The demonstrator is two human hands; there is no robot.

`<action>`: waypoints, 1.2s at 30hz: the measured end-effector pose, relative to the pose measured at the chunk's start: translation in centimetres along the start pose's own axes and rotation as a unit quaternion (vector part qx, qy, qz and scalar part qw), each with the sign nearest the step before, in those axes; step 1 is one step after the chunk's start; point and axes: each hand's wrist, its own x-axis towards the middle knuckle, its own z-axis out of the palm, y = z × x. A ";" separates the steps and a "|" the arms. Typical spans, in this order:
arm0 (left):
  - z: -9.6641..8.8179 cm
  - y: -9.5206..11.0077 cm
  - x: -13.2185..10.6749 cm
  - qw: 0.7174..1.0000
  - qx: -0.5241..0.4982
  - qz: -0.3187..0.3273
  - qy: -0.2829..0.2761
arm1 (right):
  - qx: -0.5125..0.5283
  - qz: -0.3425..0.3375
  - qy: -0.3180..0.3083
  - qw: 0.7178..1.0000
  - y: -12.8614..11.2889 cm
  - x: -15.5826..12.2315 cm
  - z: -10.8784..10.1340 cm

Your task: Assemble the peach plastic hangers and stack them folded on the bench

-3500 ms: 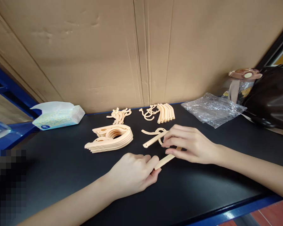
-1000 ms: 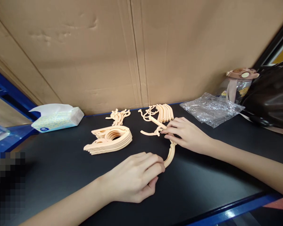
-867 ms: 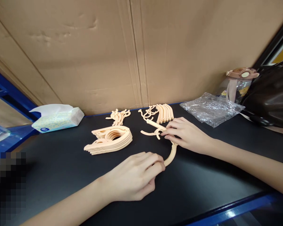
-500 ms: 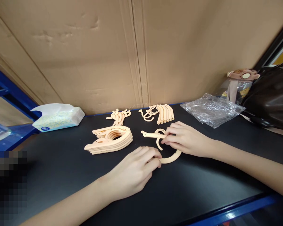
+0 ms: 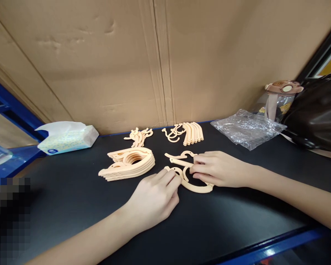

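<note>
Cream plastic parts of a folding clothes hanger [image 5: 196, 188] lie between my hands on the black table. My left hand [image 5: 156, 198] is closed in a pinch on the left end of its lower curved arm. My right hand [image 5: 222, 168] has its fingers closed around the right side, over the straight bar [image 5: 178, 162] and the upper curved arm [image 5: 179, 156]. The hook's curve shows in the middle, and my right fingers hide the joint. Left of these parts rests a stack of folded hangers [image 5: 139, 168], apart from both hands.
Behind are small loose pieces [image 5: 139, 137], loose hooks [image 5: 173, 137] and a row of curved arms [image 5: 193, 133]. A tissue pack [image 5: 68, 139] stands at left. At right are a clear plastic bag [image 5: 248, 129], a bottle [image 5: 283, 99] and a dark bag [image 5: 317, 110]. Cardboard [image 5: 105, 66] stands behind the table.
My left hand has shifted slightly left, and the left end of the lower arm now shows above its fingers. My right hand has moved slightly down; the upper arm and straight bar now appear apart.
</note>
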 end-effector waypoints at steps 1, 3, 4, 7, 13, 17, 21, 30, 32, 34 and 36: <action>0.0 0.0 0.1 1.000 -0.001 -0.013 0.000 | 0.006 -0.001 -0.003 1.000 -0.1 0.0 0.0; -0.1 0.0 0.1 1.000 0.001 -0.020 0.002 | 0.017 -0.004 -0.008 1.000 -0.5 0.1 -0.1; -0.1 0.0 0.1 1.000 0.002 -0.015 0.002 | 0.023 -0.006 -0.008 1.000 -0.7 0.1 -0.1; -0.2 -0.1 0.1 1.000 0.002 -0.001 -0.001 | 0.038 -0.022 -0.007 0.999 -1.3 0.1 -0.1; -0.2 -0.1 0.0 0.999 0.020 0.018 0.018 | 0.067 -0.012 0.008 0.998 -1.4 0.0 -0.1; -0.2 0.2 0.0 0.999 0.032 0.013 0.032 | 0.039 0.030 0.032 0.998 -0.5 0.0 0.0; -0.4 0.4 -0.1 0.999 0.026 -0.013 0.039 | 0.045 0.006 0.052 0.998 -0.1 -0.1 0.0; -0.9 0.4 -0.1 0.984 -0.103 -0.140 -0.039 | 0.048 -0.017 0.063 0.997 -0.3 -0.2 0.3; -1.2 0.5 0.0 0.984 -0.095 -0.136 -0.058 | 0.040 -0.006 0.066 0.997 -0.3 -0.2 0.2; -1.5 0.5 0.2 0.986 -0.085 -0.126 -0.073 | 0.033 0.014 0.083 0.996 0.1 -0.1 0.1; -1.6 0.5 0.3 0.986 -0.082 -0.120 -0.081 | 0.037 0.051 0.105 0.992 0.7 -0.1 0.1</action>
